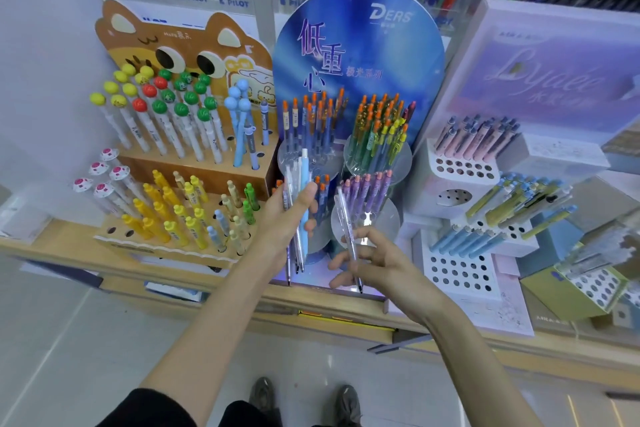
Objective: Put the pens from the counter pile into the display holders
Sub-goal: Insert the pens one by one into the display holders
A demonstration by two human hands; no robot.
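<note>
My left hand (287,215) grips a bunch of several pens (298,208), clear and light blue, held upright with tips pointing down. My right hand (370,260) pinches a single clear pen (349,239), tip down, just in front of the blue display stand (356,55). That stand has round clear holders: the upper two (377,163) are packed with orange-capped pens, a lower one (365,218) holds purple pens. Both hands hover at the counter's front edge, below these holders.
A brown cat-faced rack (180,45) with ball-topped and yellow pens stands to the left. White holed pen stands (460,270) with pink, blue and yellow pens fill the right. The wooden counter edge (242,302) runs across; my shoes show on the floor below.
</note>
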